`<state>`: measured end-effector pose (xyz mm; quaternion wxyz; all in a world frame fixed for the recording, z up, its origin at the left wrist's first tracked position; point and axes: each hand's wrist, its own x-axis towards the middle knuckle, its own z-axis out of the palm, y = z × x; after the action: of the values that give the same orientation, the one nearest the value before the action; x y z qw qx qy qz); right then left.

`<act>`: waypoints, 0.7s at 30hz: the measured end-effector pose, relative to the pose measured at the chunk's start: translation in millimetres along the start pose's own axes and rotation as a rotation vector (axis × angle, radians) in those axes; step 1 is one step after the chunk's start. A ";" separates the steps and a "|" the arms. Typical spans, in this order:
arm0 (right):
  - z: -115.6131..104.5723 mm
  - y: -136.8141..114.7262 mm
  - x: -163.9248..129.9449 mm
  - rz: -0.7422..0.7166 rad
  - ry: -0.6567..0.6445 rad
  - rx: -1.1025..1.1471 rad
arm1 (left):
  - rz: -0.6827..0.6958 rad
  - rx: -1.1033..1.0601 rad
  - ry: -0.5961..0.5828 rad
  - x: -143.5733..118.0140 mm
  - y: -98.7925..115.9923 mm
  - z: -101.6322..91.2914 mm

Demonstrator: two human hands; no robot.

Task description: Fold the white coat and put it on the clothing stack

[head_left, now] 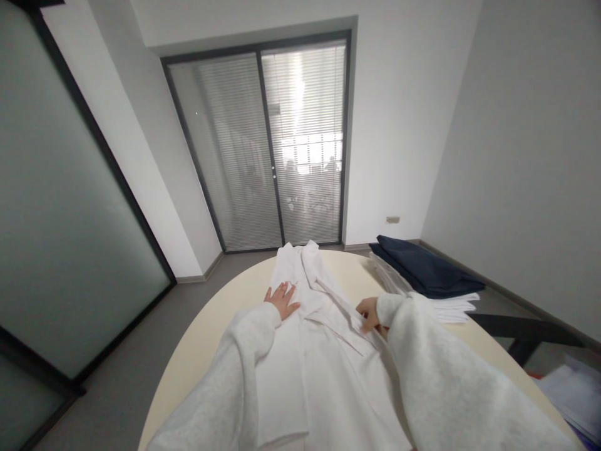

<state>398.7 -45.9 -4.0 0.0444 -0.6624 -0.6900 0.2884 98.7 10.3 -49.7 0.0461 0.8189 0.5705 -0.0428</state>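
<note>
A long white coat [323,363] lies lengthwise on the round table, its narrower end at the far edge. One of its sides is folded inward, with a sleeve laid over the body. My left hand [283,300] rests flat on the left part of the cloth, fingers spread. At the right edge of the coat, my right hand [369,314] has its fingers curled round the folded cloth; the fingertips are partly hidden. Pale grey sweatshirt sleeves cover both my forearms and hide some of the near cloth.
The cream round table [201,332] has a curved edge. A stack of folded white cloth [453,308] with dark navy cloth [422,266] on top sits at its right. Beyond are a glass door with blinds [256,150] and white walls. More white items [573,388] lie low at right.
</note>
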 end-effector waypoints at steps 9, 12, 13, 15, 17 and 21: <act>-34.5 3.0 -17.4 -0.195 -0.627 0.397 | 0.001 -0.020 0.016 -0.2 0.0 1.7; -25.8 -12.2 -17.4 -0.287 -0.531 0.537 | -0.005 -0.055 0.023 -0.9 1.1 -0.6; -20.6 -18.0 -16.2 -0.305 -0.481 0.567 | -0.003 -0.075 0.034 -0.9 1.5 -2.2; -7.6 -29.8 -13.5 -0.309 -0.388 0.579 | 0.030 -0.131 0.099 -0.4 2.6 -6.9; 7.4 -41.6 -11.9 -0.271 -0.323 0.548 | 0.064 -0.218 0.218 0.6 5.3 -12.7; 36.7 -61.9 -14.9 -0.193 -0.231 0.552 | 0.039 -0.524 0.273 1.5 17.9 -20.0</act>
<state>329.2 -69.6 -1.4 0.1709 -0.5197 -0.6456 0.5329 116.4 7.9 -29.5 0.1797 0.7880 0.5471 0.2175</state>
